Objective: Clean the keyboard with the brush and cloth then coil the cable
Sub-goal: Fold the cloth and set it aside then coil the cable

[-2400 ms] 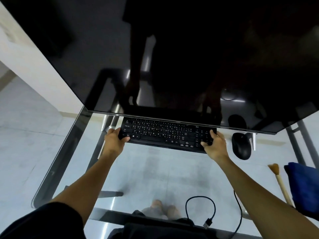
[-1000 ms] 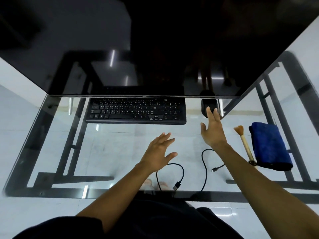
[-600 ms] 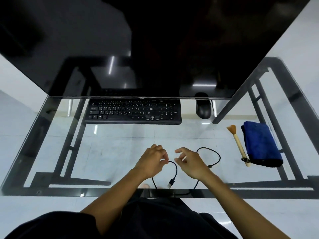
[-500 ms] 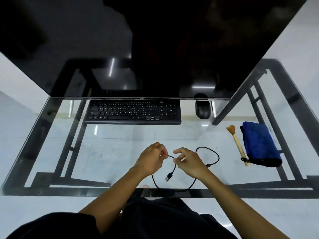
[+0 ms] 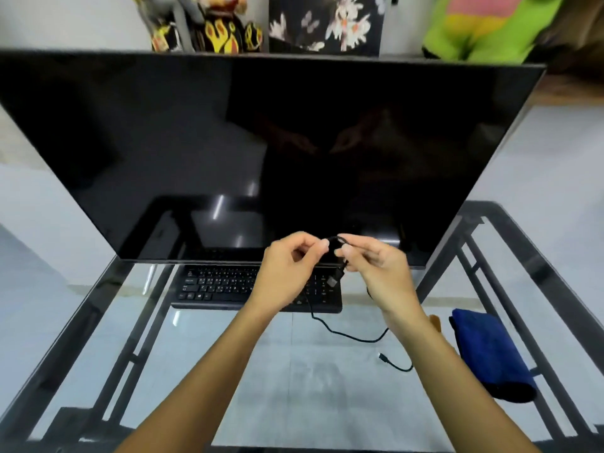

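Above the glass desk (image 5: pixel 98 328), in front of the lower edge of the dark monitor (image 5: pixel 261 142), both hands are raised and hold a thin black cable (image 5: pixel 346 335). The left hand (image 5: pixel 287 273) pinches the cable between thumb and forefinger, the other fingers curled in. The right hand (image 5: pixel 379 273) grips the same cable just beside it, fingers closed around the strand. A short loop of cable arches between the two hands. The large plug (image 5: pixel 335 278) hangs down just below the right hand's fingers.

From the hands the cable drops to the desk, runs right in a shallow curve and passes behind the right forearm. Its small connector end (image 5: pixel 383 358) lies on the glass near that forearm.

The black keyboard (image 5: pixel 222 286) lies flat on the desk under the monitor's lower edge; its right part is hidden behind the left hand. The folded blue cloth (image 5: pixel 487 354) lies at the right side of the desk, well apart from the keyboard. Only the tan tip of the brush (image 5: pixel 435 322) shows, just left of the cloth; the rest is hidden by the right forearm.

Behind the monitor stand colourful items, too blurred to identify.
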`<state>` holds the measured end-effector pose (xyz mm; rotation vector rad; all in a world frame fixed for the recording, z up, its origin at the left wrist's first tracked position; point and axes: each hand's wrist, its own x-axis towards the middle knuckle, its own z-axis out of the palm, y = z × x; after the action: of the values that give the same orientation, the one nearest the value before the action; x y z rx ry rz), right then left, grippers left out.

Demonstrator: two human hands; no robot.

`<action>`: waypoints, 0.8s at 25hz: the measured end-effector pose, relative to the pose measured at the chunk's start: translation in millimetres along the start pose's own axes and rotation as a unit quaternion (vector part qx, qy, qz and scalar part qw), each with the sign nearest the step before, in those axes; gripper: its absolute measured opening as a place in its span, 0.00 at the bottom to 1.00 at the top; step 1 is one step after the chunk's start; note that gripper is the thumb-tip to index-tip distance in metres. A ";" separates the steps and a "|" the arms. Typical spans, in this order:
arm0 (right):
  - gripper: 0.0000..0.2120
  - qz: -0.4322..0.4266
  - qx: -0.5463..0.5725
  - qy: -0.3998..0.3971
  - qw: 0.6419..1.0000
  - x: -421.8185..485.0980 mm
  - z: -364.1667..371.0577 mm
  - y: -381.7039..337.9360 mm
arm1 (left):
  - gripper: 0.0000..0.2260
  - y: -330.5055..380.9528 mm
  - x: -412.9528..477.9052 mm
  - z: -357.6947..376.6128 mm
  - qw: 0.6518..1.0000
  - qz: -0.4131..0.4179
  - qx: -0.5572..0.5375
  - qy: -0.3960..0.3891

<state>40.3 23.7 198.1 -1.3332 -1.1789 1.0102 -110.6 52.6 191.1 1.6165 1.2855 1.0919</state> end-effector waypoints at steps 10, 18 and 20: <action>0.14 -0.051 -0.027 -0.108 0.992 4.3 14.6 -63.5 | 0.04 100.8 42.1 -43.5 0.977 -0.004 -0.215 -0.006; 0.11 -0.143 -0.021 -0.067 0.987 32.9 17.2 -87.0 | 0.08 98.2 58.0 -66.0 0.986 0.017 -0.151 0.074; 0.12 -0.159 -0.018 -0.032 0.987 41.9 15.4 -93.3 | 0.06 97.1 59.6 -69.9 0.981 0.039 -0.173 0.084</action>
<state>21.8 65.1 291.1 -1.1023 -1.4109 0.8079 -139.6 98.0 313.4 1.3456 1.0706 1.4387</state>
